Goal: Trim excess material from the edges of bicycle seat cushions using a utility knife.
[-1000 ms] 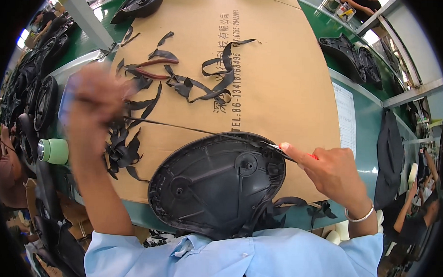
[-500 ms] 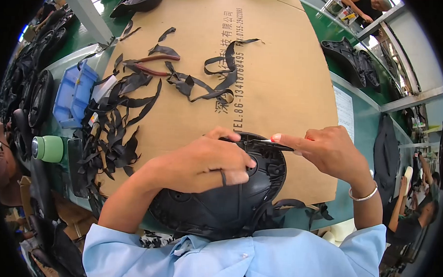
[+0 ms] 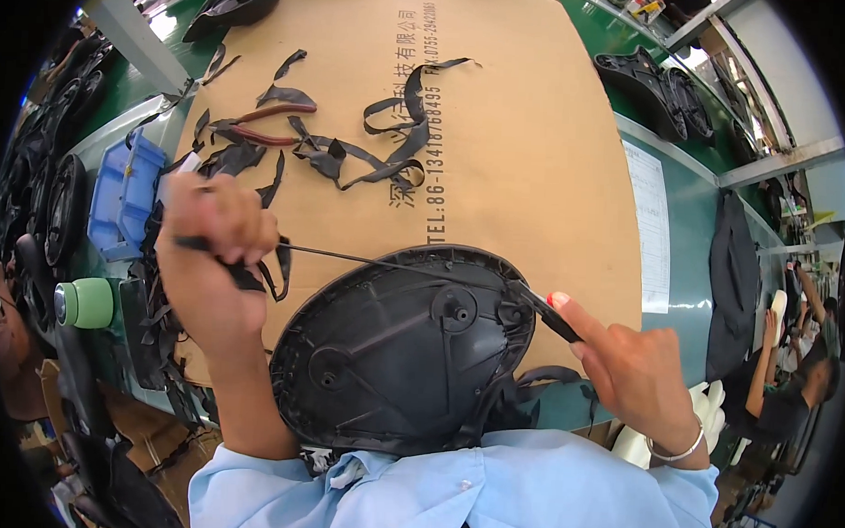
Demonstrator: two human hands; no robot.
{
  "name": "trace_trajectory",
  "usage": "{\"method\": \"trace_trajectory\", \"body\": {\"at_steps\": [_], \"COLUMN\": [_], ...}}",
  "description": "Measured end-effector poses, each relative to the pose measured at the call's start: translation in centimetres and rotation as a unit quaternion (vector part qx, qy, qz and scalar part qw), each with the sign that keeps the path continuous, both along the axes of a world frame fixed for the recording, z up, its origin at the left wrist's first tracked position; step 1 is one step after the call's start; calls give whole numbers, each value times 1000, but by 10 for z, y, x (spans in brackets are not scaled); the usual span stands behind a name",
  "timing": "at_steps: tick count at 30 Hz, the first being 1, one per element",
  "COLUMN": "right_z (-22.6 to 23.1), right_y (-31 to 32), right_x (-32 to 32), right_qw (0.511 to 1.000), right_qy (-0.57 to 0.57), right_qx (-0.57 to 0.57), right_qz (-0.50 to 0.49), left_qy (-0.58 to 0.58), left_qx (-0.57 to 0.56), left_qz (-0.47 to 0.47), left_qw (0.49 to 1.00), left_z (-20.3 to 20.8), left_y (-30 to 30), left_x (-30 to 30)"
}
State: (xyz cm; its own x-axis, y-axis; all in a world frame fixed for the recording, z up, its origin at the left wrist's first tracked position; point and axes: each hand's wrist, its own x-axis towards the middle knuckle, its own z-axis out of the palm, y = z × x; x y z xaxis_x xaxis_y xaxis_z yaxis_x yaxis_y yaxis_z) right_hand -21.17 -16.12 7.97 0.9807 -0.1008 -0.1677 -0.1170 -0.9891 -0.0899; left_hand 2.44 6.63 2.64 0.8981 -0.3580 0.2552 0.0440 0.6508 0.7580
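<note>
Here's the black oval shell (image 3: 395, 370), hollow side up, right in the middle: between the two hands and a little nearer the body, its near edge up against the blue shirt (image 3: 358, 499), its far part over the brown cardboard (image 3: 538, 166). The left hand (image 3: 217, 234) is up beyond the shell's left side, fingers curled into a blurred fist around a thin black strip (image 3: 339, 255), and that strip runs straight across to the shell's far right rim. Over there, the right hand (image 3: 638, 365) sits just outside the rim, fingers folded and thumb pressed along a slim dark tool (image 3: 557, 319), whose tip reaches the rim where the strip ends; whether it touches, you can't tell.

Now the containers! Off to the left, past the fist, a blue plastic bin (image 3: 109, 193) stands tilted, its contents too unclear to name. Nearer the body comes a green jar (image 3: 93, 303) on its side, its inside hidden from here. Red-handled pliers (image 3: 276, 140) and curly black scraps (image 3: 325, 163) lie on the cardboard beyond.
</note>
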Motion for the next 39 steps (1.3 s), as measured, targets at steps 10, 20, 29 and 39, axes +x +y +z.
{"method": "trace_trajectory", "body": {"at_steps": [10, 20, 29, 39], "right_z": [-3, -8, -52, -115], "right_y": [21, 56, 49, 28], "right_x": [6, -25, -31, 33], "right_qw": [996, 991, 872, 660], "right_qy": [-26, 0, -200, -262], "right_qx": [-81, 3, 346, 644], "right_qz": [18, -132, -281, -286], "left_qy": [-276, 84, 11, -228], "left_qx": [475, 201, 89, 629], "left_qz": [-160, -145, 128, -7], "left_qw": [820, 965, 988, 743], "left_z": [-3, -6, 13, 10], "left_y": [-17, 10, 91, 61], "left_x": [-31, -21, -10, -32]}}
